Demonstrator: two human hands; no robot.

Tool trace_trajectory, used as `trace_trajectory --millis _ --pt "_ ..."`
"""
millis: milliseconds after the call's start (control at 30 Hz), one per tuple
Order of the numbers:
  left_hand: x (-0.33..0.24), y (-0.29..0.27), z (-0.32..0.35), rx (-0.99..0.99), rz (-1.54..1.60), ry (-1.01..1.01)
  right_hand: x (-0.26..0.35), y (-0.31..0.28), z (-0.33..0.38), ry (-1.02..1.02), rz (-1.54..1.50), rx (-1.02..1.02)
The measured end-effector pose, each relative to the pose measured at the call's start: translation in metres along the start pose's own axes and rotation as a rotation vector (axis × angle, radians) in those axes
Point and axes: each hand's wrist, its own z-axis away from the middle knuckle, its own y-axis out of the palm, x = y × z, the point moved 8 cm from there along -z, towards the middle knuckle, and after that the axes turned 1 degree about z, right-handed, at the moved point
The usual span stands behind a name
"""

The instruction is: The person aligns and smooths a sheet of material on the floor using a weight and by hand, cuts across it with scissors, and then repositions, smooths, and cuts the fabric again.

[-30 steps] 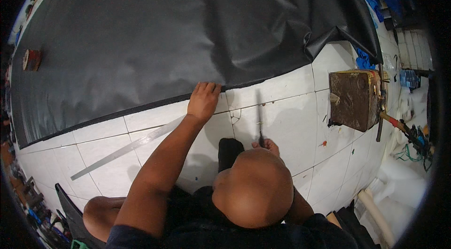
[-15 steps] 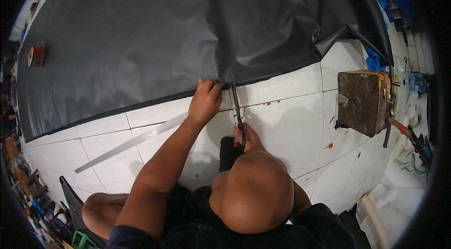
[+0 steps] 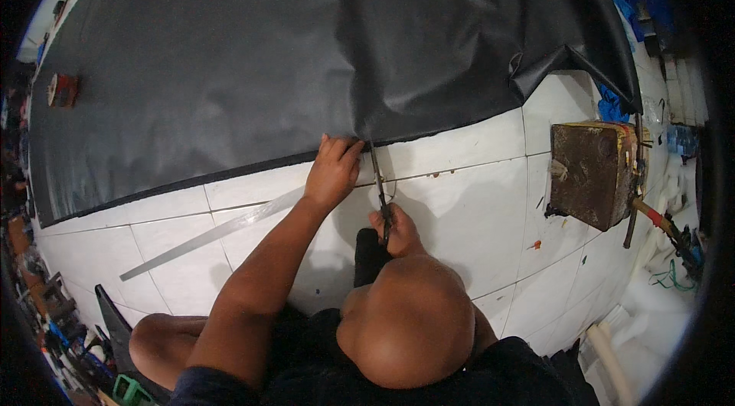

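Observation:
A large sheet of black leatherette (image 3: 230, 61) covers the floor ahead of me, its near edge running across the middle of the view. At that edge my left hand (image 3: 334, 168) grips the material, fingers on top. My right hand (image 3: 400, 230) is closed around the handles of a pair of dark scissors (image 3: 380, 184). Their blades point away from me and meet the sheet's edge just right of my left fingers. How far apart the blades are is hard to make out. Under my left forearm lies a long metal ruler (image 3: 207, 236) on the tiles.
White floor tiles (image 3: 467, 207) lie between me and the sheet. At the right stands a worn brown block (image 3: 586, 168) with a red-handled tool (image 3: 651, 211) beside it. A small reddish spool (image 3: 63, 90) rests on the sheet's left side. My bent knee (image 3: 409, 322) is close below the scissors.
The scissors have drawn back slightly toward me and to the left, with the blade tips now nearer the sheet's edge. My left hand stays at the edge.

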Motion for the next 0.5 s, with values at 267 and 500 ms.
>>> trace_trajectory --millis 267,500 --pt "0.004 -0.001 0.009 0.036 -0.067 0.018 0.014 0.003 0.008 -0.067 0.058 -0.040" --pt "-0.013 0.007 0.011 0.151 -0.322 -0.043 0.034 0.000 -0.033 -0.094 -0.054 0.000"
